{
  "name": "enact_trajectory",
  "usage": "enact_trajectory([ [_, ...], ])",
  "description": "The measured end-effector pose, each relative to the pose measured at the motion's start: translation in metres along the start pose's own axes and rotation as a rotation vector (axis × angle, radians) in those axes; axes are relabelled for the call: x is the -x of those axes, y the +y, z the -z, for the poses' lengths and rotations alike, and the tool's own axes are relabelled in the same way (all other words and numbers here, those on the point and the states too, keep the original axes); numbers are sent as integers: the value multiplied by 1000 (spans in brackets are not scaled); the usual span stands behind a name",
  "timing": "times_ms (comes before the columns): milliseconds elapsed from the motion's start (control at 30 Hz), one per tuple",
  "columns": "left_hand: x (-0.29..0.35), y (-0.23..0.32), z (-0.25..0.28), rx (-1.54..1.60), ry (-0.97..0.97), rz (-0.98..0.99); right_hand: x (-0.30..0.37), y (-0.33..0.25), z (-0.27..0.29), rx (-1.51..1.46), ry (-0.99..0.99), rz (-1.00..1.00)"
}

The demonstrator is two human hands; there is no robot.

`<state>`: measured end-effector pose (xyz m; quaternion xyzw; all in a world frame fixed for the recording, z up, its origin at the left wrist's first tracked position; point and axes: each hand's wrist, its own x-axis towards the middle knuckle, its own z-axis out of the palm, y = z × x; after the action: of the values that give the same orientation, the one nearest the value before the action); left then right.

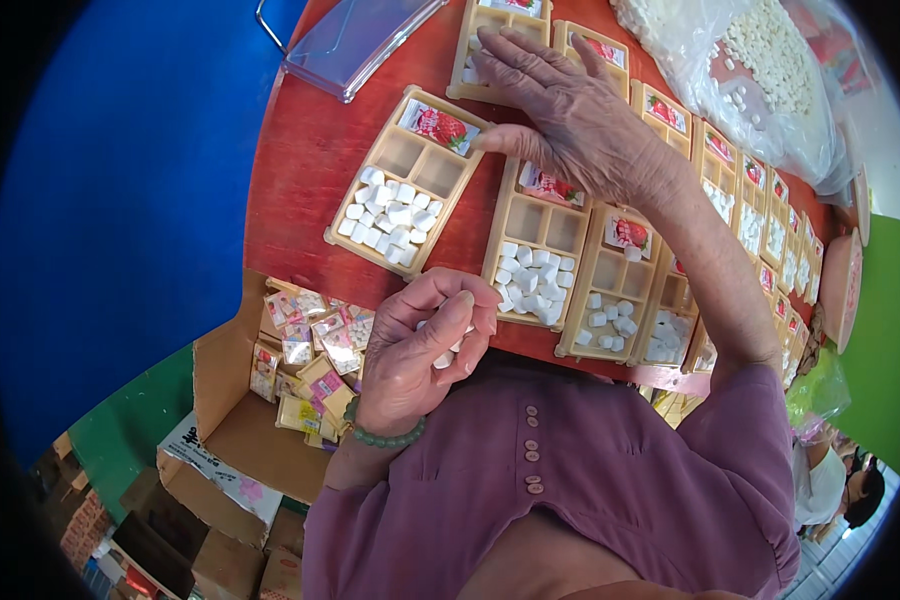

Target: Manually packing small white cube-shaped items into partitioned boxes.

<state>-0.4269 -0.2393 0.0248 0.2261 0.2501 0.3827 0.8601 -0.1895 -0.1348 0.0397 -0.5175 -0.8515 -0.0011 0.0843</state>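
My left hand [420,350], with a green bead bracelet [385,438], is curled around several small white marshmallows [444,358] by the red table's near edge. Above it lies a beige compartment tray [395,185] with white marshmallows [395,215] and a strawberry-printed sachet [437,127]. Stretched across the table, my right hand [570,110] is open, its fingers spread over a farther tray [467,80] and hiding part of it. Its thumb reaches the sachet end of the first tray. Whether the fingertips touch any marshmallows there cannot be made out.
More filled trays [535,235] run in a row to the right. A clear plastic bag [770,70] of loose marshmallows sits at the far right. A clear plastic lid [360,45] lies at the far left. Below the table, a cardboard box [260,430] holds packed trays.
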Motion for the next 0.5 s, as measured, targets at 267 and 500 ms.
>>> enact_trajectory([
  [267, 2, -1, 2, 19, -27, 4, -28, -5, 37, -51, -199, -51],
  [500, 0, 0, 1, -3, -21, 32, -32, 1, 30, -137, -282, -112],
])
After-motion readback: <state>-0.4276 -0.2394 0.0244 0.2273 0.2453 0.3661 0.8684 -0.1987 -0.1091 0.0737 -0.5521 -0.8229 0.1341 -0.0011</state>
